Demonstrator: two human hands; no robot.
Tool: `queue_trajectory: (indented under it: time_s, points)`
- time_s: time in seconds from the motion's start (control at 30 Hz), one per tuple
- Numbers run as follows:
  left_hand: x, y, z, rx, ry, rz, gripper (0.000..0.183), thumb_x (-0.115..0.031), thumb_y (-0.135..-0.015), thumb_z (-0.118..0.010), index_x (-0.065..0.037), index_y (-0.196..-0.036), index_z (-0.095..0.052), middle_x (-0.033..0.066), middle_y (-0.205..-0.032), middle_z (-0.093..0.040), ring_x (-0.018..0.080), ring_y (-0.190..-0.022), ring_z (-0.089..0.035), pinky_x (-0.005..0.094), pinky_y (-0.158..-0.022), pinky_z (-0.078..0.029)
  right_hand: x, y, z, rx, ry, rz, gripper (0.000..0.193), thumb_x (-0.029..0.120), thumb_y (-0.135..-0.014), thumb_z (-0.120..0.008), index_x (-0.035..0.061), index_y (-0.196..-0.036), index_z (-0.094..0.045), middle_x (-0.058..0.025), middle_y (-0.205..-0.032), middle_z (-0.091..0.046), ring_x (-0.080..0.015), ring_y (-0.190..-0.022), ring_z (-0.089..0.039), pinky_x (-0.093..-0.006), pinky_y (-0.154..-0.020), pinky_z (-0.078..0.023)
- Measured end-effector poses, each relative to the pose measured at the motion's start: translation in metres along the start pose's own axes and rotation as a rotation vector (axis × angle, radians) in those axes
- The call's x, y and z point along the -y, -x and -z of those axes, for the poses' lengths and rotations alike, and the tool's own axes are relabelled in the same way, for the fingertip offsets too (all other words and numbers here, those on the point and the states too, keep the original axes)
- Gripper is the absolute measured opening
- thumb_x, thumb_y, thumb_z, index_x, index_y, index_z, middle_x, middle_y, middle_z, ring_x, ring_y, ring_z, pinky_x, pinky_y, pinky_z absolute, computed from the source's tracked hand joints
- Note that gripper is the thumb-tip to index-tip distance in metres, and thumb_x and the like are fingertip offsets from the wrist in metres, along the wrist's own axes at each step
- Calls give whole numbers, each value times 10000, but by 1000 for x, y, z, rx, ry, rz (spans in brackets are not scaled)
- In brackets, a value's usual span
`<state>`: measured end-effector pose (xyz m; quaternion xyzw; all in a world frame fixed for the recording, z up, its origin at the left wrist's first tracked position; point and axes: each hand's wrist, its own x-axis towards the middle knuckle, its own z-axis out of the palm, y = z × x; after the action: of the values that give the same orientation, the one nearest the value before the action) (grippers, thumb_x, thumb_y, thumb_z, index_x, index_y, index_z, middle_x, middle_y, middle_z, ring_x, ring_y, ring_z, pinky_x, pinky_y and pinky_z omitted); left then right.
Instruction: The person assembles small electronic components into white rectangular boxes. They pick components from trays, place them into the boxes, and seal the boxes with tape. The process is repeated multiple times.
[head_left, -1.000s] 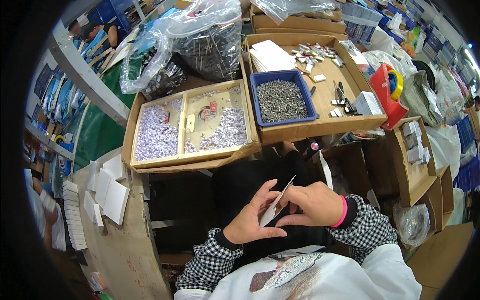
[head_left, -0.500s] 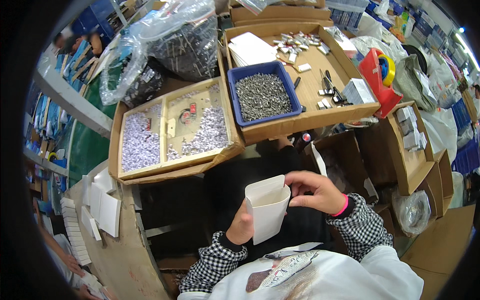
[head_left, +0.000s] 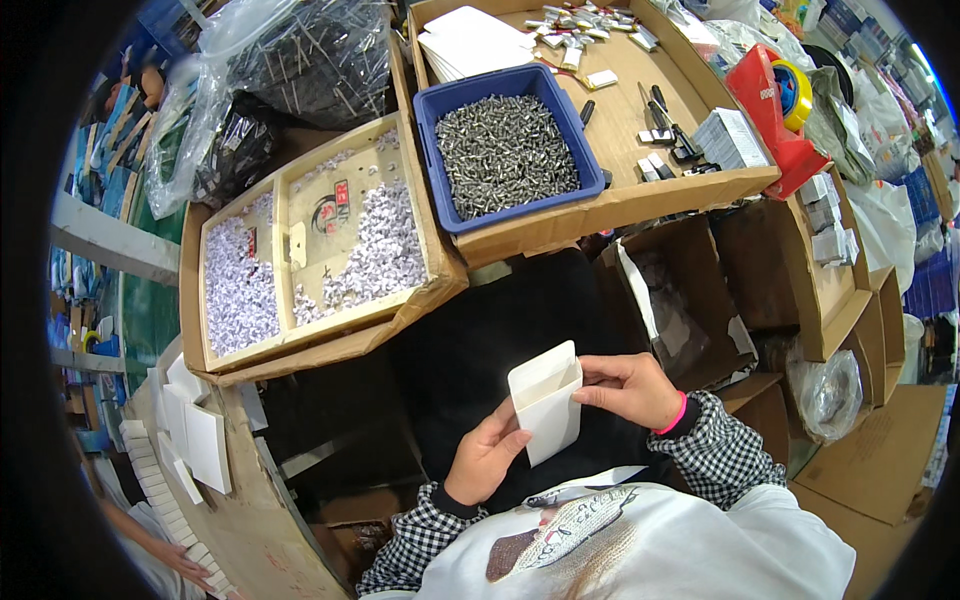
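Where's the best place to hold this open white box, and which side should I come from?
Probably the left edge of the white box, below its mouth, coming from the left as the left hand does. The mouth faces up with a flap standing behind it, so a light grip there should leave the opening free.

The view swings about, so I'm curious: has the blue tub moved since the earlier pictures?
No: the blue tub still sits at the cardboard tray's near left corner.
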<state>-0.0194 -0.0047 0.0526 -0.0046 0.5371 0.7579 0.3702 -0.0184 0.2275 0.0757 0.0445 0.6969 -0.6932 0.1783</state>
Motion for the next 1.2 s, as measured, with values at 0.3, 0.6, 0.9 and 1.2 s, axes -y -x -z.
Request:
queue_trajectory:
  time_s: [0.3, 0.6, 0.9, 1.2]
  points:
    - [-7, -7, -4, -117, -35, -279, 526, 2, -878, -588, -90, -1357, -391, 161, -1230, -550, 196, -1103, -554, 314, -933, -459, 0, 4, -13, -185, -132, 163, 373, 0, -812, -666, -12, -1166, -546, -136, -1042, -653, -192, -976, -641, -299, -845, -532]
    - [-8, 3, 2, -90, -410, -281, 393, -15, -883, -591, -62, -1264, -508, 119, -1120, -614, 143, -993, -600, 259, -846, -488, -4, 11, -3, -72, 235, 247, 288, 35, -807, -687, -29, -1074, -600, -133, -950, -656, -163, -852, -657, -278, -767, -547]
    - [-33, -7, -7, -263, -539, -373, 214, -20, -871, -614, -28, -1085, -622, 56, -1030, -629, 98, -867, -590, 212, -768, -471, -10, 0, -8, -107, -80, 238, 199, 51, -826, -676, -28, -998, -614, -112, -1013, -647, -158, -876, -647, -263, -779, -537]
    - [-36, -19, 7, -135, -44, -132, 190, 27, -824, -640, -6, -1010, -618, 78, -1025, -623, 138, -926, -597, 261, -848, -497, -11, -1, -15, -18, -373, 44, 423, 26, -853, -637, -1, -1243, -477, -164, -1182, -583, -178, -1071, -576, -306, -919, -477]
